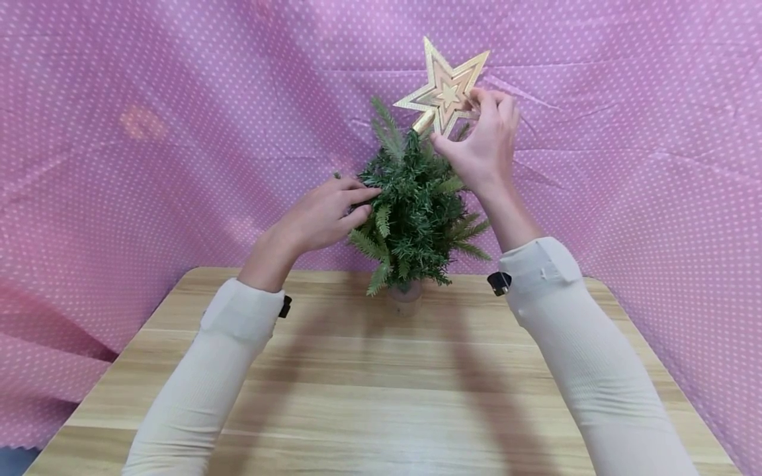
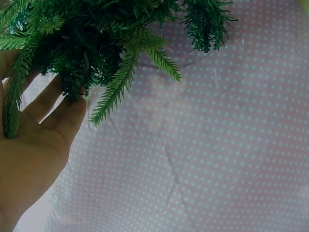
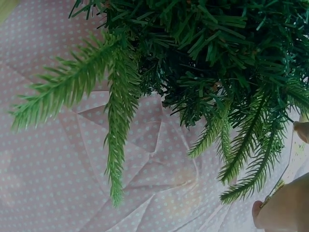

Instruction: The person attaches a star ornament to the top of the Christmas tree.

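Observation:
A gold star tree topper (image 1: 448,92) leans to the right at the tip of a small artificial Christmas tree (image 1: 411,205). My right hand (image 1: 485,135) pinches the star between thumb and fingers at its right and lower points. The star's short gold tube meets the topmost green needles. At the tree's left side, my left hand (image 1: 330,211) reaches into the branches with fingers loosely extended. In the left wrist view, the fingers (image 2: 72,116) touch dark green needles, their tips partly hidden by foliage. The right wrist view catches only part of my right hand (image 3: 287,208) beside drooping sprigs.
The tree's pale round base (image 1: 405,301) stands near the back edge of a wooden table (image 1: 369,396). Pink polka-dot cloth (image 1: 238,99) hangs behind and at both sides. Lighter green sprigs (image 1: 473,231) stick out from the tree's sides.

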The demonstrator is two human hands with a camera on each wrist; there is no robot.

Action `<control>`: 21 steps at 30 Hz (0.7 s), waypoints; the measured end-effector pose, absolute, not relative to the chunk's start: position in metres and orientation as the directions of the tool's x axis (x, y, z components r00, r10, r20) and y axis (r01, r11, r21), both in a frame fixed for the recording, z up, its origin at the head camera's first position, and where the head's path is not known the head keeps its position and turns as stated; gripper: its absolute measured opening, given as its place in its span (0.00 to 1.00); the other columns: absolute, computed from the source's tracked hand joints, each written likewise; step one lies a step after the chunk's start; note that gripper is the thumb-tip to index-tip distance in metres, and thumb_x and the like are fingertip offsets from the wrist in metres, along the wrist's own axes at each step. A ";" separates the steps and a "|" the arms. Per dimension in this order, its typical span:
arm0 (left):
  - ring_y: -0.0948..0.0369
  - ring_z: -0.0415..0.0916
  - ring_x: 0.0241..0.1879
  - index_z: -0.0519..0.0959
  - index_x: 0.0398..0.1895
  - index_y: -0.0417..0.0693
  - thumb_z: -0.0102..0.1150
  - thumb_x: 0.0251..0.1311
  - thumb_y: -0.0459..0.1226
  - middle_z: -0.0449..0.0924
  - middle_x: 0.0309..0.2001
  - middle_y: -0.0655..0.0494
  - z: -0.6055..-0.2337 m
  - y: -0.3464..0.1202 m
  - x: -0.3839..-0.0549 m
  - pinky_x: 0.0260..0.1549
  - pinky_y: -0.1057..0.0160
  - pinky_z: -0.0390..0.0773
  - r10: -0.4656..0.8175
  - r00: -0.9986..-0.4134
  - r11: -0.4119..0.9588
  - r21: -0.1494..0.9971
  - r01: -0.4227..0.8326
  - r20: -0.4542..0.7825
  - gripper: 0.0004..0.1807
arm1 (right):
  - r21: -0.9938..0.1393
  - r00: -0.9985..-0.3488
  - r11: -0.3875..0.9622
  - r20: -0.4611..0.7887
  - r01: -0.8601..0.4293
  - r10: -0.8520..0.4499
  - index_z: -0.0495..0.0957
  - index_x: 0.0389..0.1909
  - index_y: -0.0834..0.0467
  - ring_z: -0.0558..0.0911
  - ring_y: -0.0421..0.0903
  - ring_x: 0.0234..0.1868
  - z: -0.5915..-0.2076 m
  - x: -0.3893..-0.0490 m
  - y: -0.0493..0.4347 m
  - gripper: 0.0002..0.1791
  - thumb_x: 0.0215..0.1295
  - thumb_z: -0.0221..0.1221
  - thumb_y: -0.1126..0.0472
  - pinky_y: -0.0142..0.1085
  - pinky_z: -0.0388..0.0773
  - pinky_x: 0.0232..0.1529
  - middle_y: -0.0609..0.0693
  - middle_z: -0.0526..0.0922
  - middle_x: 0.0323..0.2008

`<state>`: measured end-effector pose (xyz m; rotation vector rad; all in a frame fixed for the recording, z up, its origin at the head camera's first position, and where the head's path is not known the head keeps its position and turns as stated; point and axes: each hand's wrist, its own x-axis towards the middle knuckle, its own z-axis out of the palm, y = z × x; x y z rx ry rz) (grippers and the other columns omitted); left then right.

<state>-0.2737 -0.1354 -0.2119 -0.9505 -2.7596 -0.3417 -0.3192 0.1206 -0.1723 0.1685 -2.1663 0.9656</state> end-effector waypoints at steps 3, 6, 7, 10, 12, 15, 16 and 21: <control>0.46 0.66 0.66 0.69 0.75 0.52 0.40 0.77 0.45 0.71 0.68 0.45 -0.212 -0.136 -0.274 0.70 0.46 0.62 0.579 -0.771 0.764 0.152 0.627 0.267 0.27 | -0.579 -0.704 0.710 0.691 -0.400 0.167 0.72 0.65 0.58 0.64 0.43 0.59 -0.172 -0.319 0.120 0.39 0.52 0.75 0.52 0.28 0.61 0.63 0.51 0.68 0.59; 0.46 0.66 0.67 0.69 0.75 0.52 0.40 0.77 0.45 0.71 0.68 0.45 -0.212 -0.136 -0.274 0.70 0.46 0.62 0.579 -0.770 0.764 0.152 0.627 0.267 0.27 | -0.573 -0.695 0.709 0.700 -0.411 0.163 0.72 0.65 0.58 0.64 0.44 0.59 -0.173 -0.319 0.120 0.39 0.52 0.75 0.53 0.28 0.60 0.63 0.51 0.68 0.59; 0.46 0.66 0.67 0.69 0.75 0.52 0.40 0.77 0.45 0.71 0.68 0.45 -0.212 -0.136 -0.274 0.70 0.45 0.62 0.579 -0.771 0.764 0.152 0.627 0.266 0.27 | -0.570 -0.691 0.708 0.705 -0.417 0.160 0.72 0.65 0.59 0.64 0.44 0.59 -0.173 -0.319 0.121 0.39 0.52 0.75 0.54 0.28 0.60 0.63 0.52 0.68 0.58; 0.46 0.66 0.67 0.69 0.75 0.52 0.40 0.77 0.45 0.70 0.69 0.44 -0.212 -0.136 -0.274 0.71 0.46 0.61 0.581 -0.769 0.764 0.147 0.628 0.268 0.27 | -0.566 -0.689 0.709 0.708 -0.420 0.157 0.71 0.65 0.59 0.64 0.44 0.59 -0.172 -0.319 0.120 0.40 0.52 0.75 0.54 0.28 0.60 0.63 0.51 0.68 0.59; 0.46 0.65 0.68 0.68 0.75 0.51 0.40 0.77 0.45 0.70 0.69 0.44 -0.212 -0.136 -0.274 0.71 0.46 0.61 0.582 -0.767 0.763 0.144 0.630 0.268 0.27 | -0.563 -0.688 0.713 0.709 -0.418 0.155 0.71 0.66 0.59 0.64 0.44 0.59 -0.172 -0.319 0.120 0.40 0.52 0.75 0.53 0.27 0.60 0.63 0.51 0.68 0.59; 0.46 0.65 0.68 0.68 0.75 0.51 0.40 0.77 0.45 0.70 0.69 0.44 -0.213 -0.136 -0.275 0.72 0.46 0.60 0.583 -0.767 0.764 0.141 0.630 0.269 0.27 | -0.553 -0.684 0.720 0.714 -0.419 0.149 0.71 0.66 0.59 0.64 0.44 0.59 -0.171 -0.318 0.120 0.41 0.52 0.75 0.53 0.28 0.60 0.63 0.51 0.68 0.59; 0.46 0.64 0.69 0.68 0.75 0.51 0.40 0.77 0.45 0.70 0.69 0.44 -0.213 -0.136 -0.275 0.72 0.46 0.60 0.582 -0.767 0.764 0.142 0.629 0.268 0.27 | -0.550 -0.684 0.724 0.714 -0.418 0.148 0.71 0.66 0.59 0.64 0.44 0.59 -0.171 -0.318 0.120 0.41 0.52 0.75 0.53 0.28 0.60 0.63 0.51 0.68 0.59; 0.46 0.64 0.69 0.68 0.75 0.51 0.40 0.77 0.45 0.70 0.69 0.44 -0.213 -0.137 -0.275 0.72 0.47 0.59 0.591 -0.759 0.755 0.143 0.640 0.275 0.26 | -0.551 -0.685 0.727 0.712 -0.409 0.154 0.70 0.66 0.59 0.64 0.44 0.60 -0.172 -0.316 0.120 0.41 0.52 0.75 0.53 0.27 0.60 0.64 0.51 0.68 0.60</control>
